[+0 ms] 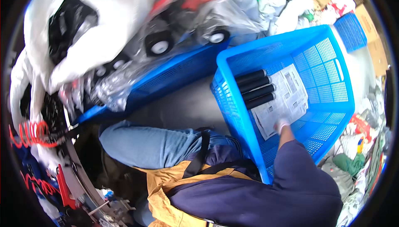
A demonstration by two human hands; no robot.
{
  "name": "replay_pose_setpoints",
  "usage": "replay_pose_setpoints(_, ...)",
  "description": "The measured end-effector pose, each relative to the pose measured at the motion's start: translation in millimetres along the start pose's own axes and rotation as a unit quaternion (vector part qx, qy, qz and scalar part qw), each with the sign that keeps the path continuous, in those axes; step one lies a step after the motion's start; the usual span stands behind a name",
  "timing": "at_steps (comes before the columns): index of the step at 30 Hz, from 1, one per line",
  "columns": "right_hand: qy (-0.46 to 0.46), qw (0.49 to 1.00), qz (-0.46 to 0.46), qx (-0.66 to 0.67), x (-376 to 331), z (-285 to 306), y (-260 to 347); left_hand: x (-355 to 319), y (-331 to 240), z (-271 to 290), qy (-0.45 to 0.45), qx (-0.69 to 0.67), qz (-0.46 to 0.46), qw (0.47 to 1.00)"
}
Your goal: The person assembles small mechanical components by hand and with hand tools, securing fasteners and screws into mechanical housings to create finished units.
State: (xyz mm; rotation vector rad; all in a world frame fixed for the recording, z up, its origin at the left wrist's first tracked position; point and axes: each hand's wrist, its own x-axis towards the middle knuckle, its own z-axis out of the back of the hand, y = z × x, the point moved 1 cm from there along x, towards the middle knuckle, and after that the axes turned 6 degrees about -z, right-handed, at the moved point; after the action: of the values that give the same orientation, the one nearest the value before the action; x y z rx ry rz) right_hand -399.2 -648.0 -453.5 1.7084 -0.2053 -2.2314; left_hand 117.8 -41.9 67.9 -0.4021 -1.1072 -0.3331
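Observation:
My right arm, in a dark sleeve, reaches down into a large blue plastic basket (244,127) with mesh walls. Low in the basket, my right hand (282,124) is at the near edge of a printed paper sheet (286,96); it looks pale, perhaps gloved. Its fingers are blurred, so whether they grip the paper I cannot tell. Several black cylindrical tubes (258,89) lie side by side at the basket's left end, partly over the sheet. My left hand is out of view.
Left of the basket, another blue crate (178,73) holds plastic-wrapped parts with black wheels (159,44). White bags (112,19) hang at the upper left, above coiled red hoses (31,134). Heaped bags and cloth (349,164) lie at right; a small blue basket (351,31) stands beyond.

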Motion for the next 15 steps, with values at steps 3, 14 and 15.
replay_pose_setpoints(3, -0.028, 0.985, -0.035, -0.167, 46.1, -18.9, -69.9, 31.1, -30.9, -34.4, 0.051, -0.051, -0.046, 0.996)
replay_pose_setpoints(14, -0.081, 0.990, -0.111, -0.037, 119.2, -215.3, -33.1, 2.2, -129.3, -112.7, 0.250, -0.127, -0.018, 0.960)
replay_pose_setpoints(15, -0.148, 0.983, -0.104, -0.041, 147.9, -182.2, -20.6, -10.1, -132.5, -126.6, 0.270, -0.160, 0.006, 0.950)
